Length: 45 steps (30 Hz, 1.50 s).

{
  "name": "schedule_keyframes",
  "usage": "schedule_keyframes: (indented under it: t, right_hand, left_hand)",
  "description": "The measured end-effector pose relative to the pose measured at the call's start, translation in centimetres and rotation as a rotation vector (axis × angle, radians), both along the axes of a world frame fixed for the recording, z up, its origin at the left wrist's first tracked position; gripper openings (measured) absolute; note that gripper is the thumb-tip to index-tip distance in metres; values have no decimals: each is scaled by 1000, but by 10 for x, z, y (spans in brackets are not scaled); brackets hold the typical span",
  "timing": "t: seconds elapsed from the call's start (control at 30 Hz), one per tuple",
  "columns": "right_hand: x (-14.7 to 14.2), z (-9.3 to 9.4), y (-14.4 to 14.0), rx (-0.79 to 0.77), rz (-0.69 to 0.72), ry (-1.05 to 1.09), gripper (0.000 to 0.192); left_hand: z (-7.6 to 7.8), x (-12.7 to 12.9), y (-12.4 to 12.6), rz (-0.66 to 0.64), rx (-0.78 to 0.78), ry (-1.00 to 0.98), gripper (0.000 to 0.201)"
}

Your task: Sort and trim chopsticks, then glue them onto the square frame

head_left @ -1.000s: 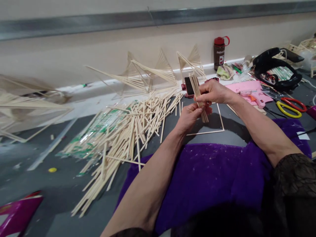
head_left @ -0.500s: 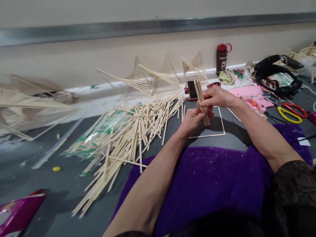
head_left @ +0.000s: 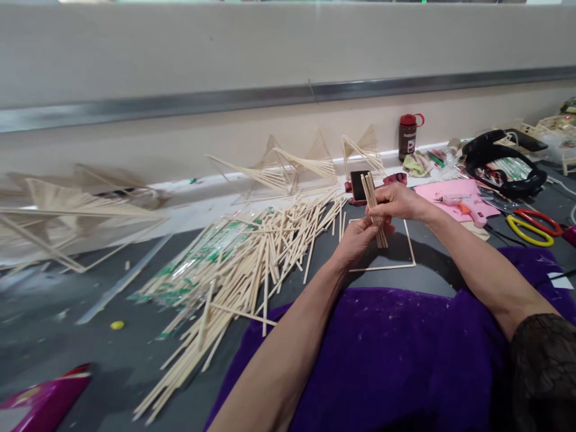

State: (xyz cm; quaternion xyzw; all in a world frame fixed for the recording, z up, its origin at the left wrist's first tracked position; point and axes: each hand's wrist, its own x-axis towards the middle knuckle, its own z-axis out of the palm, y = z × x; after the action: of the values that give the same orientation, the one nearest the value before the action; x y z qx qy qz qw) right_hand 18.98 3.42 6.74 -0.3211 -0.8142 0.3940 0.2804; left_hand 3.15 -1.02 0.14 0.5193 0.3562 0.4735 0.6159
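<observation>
A small upright bundle of wooden sticks (head_left: 369, 191) is gripped by both of my hands. My left hand (head_left: 359, 239) closes round its lower part, and my right hand (head_left: 396, 203) pinches it a little higher from the right. Beneath them on the grey table lies a square frame of sticks (head_left: 411, 249), partly covered by my hands. To the left spreads a large loose pile of wooden sticks (head_left: 252, 258), beside clear packets with green print (head_left: 189, 258). A phone (head_left: 359, 185) stands just behind the bundle.
Twisted stick structures (head_left: 288, 162) stand along the wall. On the right are a pink glue gun (head_left: 468, 207), scissors with red and yellow handles (head_left: 531, 231), a black headband-like device (head_left: 504, 165) and a bottle (head_left: 407, 139). Purple cloth (head_left: 387, 354) covers the near edge. A ruler (head_left: 126, 279) lies left.
The camera view has tilted up and shifted slightly left, so everything appears lower and further right. Both hands still hold the stick bundle in nearly the same pose.
</observation>
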Motion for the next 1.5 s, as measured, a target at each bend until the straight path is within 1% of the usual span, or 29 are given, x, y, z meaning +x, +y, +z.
schedule_keyframes:
  t: [0.1, 0.23, 0.43, 0.57, 0.73, 0.9, 0.97, 1.07, 1.2, 1.27, 1.37, 1.43, 1.5]
  right_hand:
    - [2, 0, 0, 24, 9, 4, 17]
    - [4, -1, 3, -34, 43, 6, 16]
    - [6, 4, 0, -65, 32, 71, 12]
    - [6, 4, 0, -107, 28, 64, 10]
    - [4, 5, -1, -43, 25, 47, 9]
    - [1, 4, 0, -36, -7, 26, 10]
    - [0, 3, -1, -34, -16, 33, 11]
    - [-3, 1, -2, -76, -42, 64, 12]
    - [-2, 6, -3, -89, -70, 144, 12]
    - [4, 12, -2, -63, -112, 204, 13]
    - [15, 19, 2, -50, -220, 250, 17]
    - [19, 20, 4, -78, -257, 206, 20]
    - [16, 17, 4, -146, -239, 129, 21]
  left_hand:
    - [-2, 0, 2, 3, 20, 23, 52]
    - [-5, 1, 2, 8, -4, 31, 55]
    - [-2, 1, 1, 19, 57, 59, 50]
    - [-2, 1, 2, 21, 46, 27, 49]
    - [-2, 0, 2, 17, 52, 42, 46]
    - [-5, 2, 2, 34, 38, -5, 48]
    - [-4, 2, 1, 40, 32, -13, 48]
    - [2, 1, 0, 34, -1, 2, 48]
    - [12, -3, 0, 18, -37, 49, 41]
    - [18, -4, 1, 69, -36, 4, 32]
    - [28, -6, 4, 209, -72, -124, 17]
    - [34, -8, 6, 305, -110, -194, 11]
    - [39, -12, 8, 381, -133, -241, 10]
